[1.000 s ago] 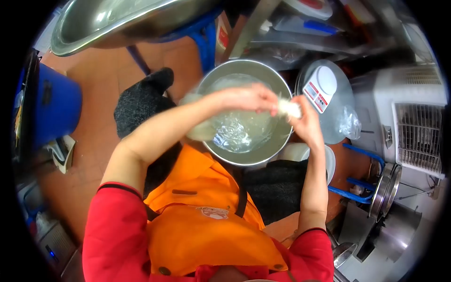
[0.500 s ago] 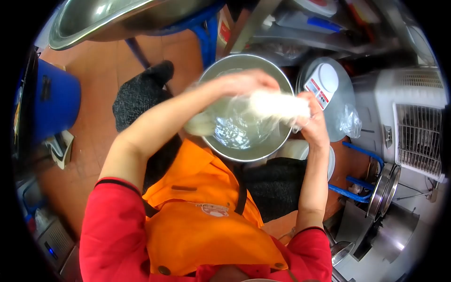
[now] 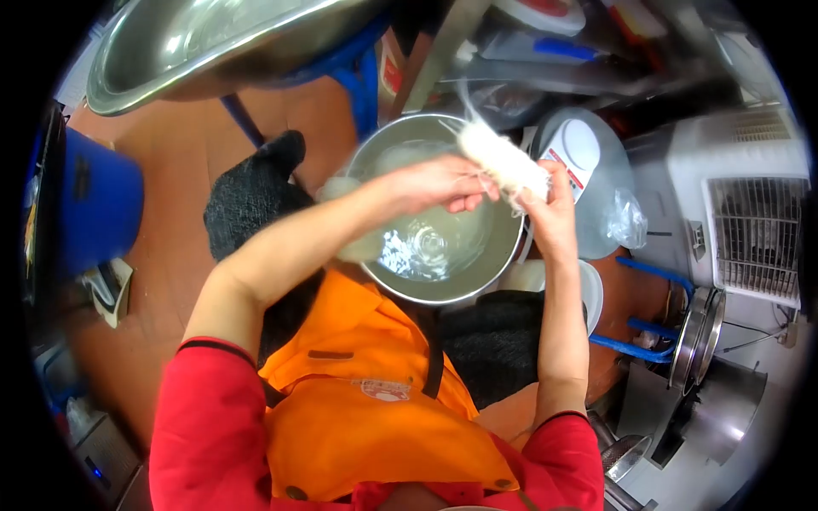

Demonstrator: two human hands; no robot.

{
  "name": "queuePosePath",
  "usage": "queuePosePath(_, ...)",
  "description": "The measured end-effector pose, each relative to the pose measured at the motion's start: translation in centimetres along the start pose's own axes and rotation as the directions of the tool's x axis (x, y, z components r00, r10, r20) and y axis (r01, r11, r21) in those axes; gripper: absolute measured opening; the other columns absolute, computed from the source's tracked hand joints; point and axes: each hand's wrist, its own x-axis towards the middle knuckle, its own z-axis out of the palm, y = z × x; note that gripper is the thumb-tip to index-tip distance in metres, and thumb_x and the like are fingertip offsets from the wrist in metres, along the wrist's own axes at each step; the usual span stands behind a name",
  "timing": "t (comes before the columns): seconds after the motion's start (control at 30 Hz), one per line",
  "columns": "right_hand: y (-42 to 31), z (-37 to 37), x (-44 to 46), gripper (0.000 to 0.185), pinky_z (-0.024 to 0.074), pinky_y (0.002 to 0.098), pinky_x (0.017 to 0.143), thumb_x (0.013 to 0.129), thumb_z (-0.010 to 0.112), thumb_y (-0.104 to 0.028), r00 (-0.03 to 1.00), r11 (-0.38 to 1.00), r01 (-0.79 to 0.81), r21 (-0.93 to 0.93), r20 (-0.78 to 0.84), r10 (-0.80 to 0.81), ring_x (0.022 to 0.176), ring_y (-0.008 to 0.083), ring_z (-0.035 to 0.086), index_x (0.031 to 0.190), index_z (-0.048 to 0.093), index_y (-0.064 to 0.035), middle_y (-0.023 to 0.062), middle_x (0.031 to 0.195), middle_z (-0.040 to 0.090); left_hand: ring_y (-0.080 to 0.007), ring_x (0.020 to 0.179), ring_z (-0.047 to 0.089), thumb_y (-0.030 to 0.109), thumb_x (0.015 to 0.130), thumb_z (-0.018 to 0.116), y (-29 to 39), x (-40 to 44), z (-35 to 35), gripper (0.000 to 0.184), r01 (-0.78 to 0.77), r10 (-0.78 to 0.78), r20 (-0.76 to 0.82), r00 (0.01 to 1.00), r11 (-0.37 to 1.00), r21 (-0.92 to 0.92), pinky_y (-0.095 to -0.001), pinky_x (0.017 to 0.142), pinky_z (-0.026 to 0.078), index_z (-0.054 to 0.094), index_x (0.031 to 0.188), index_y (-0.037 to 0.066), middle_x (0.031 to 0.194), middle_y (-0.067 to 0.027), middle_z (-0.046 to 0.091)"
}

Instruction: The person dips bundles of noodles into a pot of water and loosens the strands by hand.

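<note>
My right hand [image 3: 552,209] is closed around the lower end of a bundle of thin white noodles [image 3: 498,157]. The bundle tilts up and left over the rim, with stray strands sticking out of its far end. Thumb and finger of my left hand [image 3: 447,183] pinch strands at the bundle's near side; its other fingers curl over the pot. Below both hands stands a round metal pot [image 3: 439,298] with cloudy water [image 3: 434,243] in it, rippled in rings. Part of the water is hidden under my left forearm.
A white kitchen scale [image 3: 569,153] and a clear plastic bag [image 3: 628,220] sit on a round lid at the right. A large metal basin [image 3: 196,51] overhangs the upper left. A blue bin [image 3: 102,192] stands left; a grey slatted appliance [image 3: 757,230] stands right.
The noodle bundle has swung from lying level over the pot to pointing up and left. My left hand has come lower, and ring ripples now show in the water.
</note>
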Motion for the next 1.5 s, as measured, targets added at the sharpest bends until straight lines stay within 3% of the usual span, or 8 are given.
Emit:
queuePosePath(0.23,0.0,2.0,0.3,0.040,0.0432,0.0392,0.092,0.069,0.072,-0.003,0.856,0.479,0.425,-0.768,0.168,-0.489,0.106,0.0329,0.055,0.103,0.051,-0.0042,0.0149,0.115,0.057,-0.0041,0.056,0.040,0.012,0.086,0.066,-0.1,-0.8,0.1,0.028,0.011,0.013,0.048,0.999,0.885,-0.466,-0.0182,0.049,0.031,0.052,0.111,0.006,0.084,-0.0005,0.056)
queuePosePath(0.37,-2.2,2.8,-0.6,0.041,0.0444,0.0391,0.093,0.070,0.071,-0.002,0.856,0.401,0.484,-0.778,0.325,-0.402,0.109,0.0320,0.055,0.109,0.057,-0.0059,0.0151,0.125,0.054,-0.0039,0.058,0.040,0.011,0.085,0.067,0.6,-1.0,-1.1,0.027,-0.028,0.006,-0.048,0.999,0.885,-0.465,-0.0183,0.050,0.030,0.053,0.108,0.008,0.085,0.0012,0.056)
queuePosePath(0.53,-4.0,0.9,-0.9,0.035,0.0510,0.0284,0.067,0.076,0.071,-0.007,0.944,0.715,0.290,-0.637,0.070,-0.321,0.084,0.0148,0.057,0.110,0.061,-0.0048,0.0098,0.122,0.056,-0.0037,0.066,0.046,0.006,0.080,0.069,0.1,-0.8,-1.9,0.040,0.025,-0.058,-0.103,0.993,0.956,-0.292,-0.0196,0.054,0.034,0.052,0.116,0.007,0.094,0.0001,0.059)
queuePosePath(0.6,-3.5,0.3,-0.9,0.042,0.0500,0.0333,0.072,0.076,0.072,-0.014,0.975,0.725,0.207,-0.657,0.079,-0.207,0.087,0.0197,0.058,0.115,0.059,-0.0056,0.0124,0.121,0.056,-0.0179,0.108,0.055,-0.005,0.072,0.067,-0.4,-0.9,-1.1,0.061,-0.066,0.075,0.019,0.997,0.953,-0.296,-0.0283,0.088,0.047,0.048,0.128,0.006,0.121,-0.0090,0.056)
queuePosePath(0.73,-1.2,2.0,-1.5,0.070,0.0427,0.0387,0.098,0.075,0.075,-0.026,0.876,0.415,0.483,-0.771,0.421,-0.237,0.116,0.0324,0.052,0.133,0.043,-0.0030,0.0213,0.135,0.045,-0.0235,0.114,0.052,-0.003,0.069,0.062,-1.5,-1.6,-0.6,0.060,0.158,-0.159,0.009,0.987,0.972,-0.172,-0.0364,0.104,0.038,0.046,0.127,-0.002,0.124,-0.0136,0.053)
queuePosePath(0.83,-0.5,2.8,-2.1,0.064,0.0440,0.0410,0.091,0.076,0.073,-0.027,0.928,0.722,0.351,-0.596,0.322,-0.185,0.110,0.0388,0.054,0.126,0.045,0.0000,0.0240,0.121,0.053,-0.0233,0.110,0.055,-0.011,0.070,0.058,-1.9,-1.5,-0.6,0.056,0.123,-0.116,0.043,0.992,0.942,-0.312,-0.0350,0.096,0.042,0.049,0.125,-0.001,0.119,-0.0130,0.057)
queuePosePath(1.1,-1.6,-3.6,1.1,0.060,0.0478,0.0381,0.085,0.069,0.074,-0.019,0.998,0.676,0.034,-0.737,0.055,0.009,0.102,0.0348,0.060,0.120,0.049,-0.0012,0.0217,0.109,0.060,-0.0201,0.107,0.056,0.005,0.086,0.062,-2.5,-2.2,0.7,0.057,0.247,-0.246,0.029,0.969,0.950,-0.191,-0.0329,0.094,0.044,0.035,0.136,0.003,0.123,-0.0132,0.054)
queuePosePath(1.5,6.5,-24.9,13.5,0.064,0.0485,0.0407,0.085,0.062,0.078,-0.020,0.972,0.265,-0.204,-0.943,-0.227,-0.061,0.099,0.0348,0.061,0.119,0.052,-0.0078,0.0196,0.105,0.064,-0.0116,0.090,0.054,0.004,0.089,0.056,-1.3,-3.8,-1.9,0.033,0.304,-0.305,-0.065,0.950,0.952,-0.034,-0.0243,0.080,0.045,0.054,0.122,0.006,0.105,-0.0057,0.060)
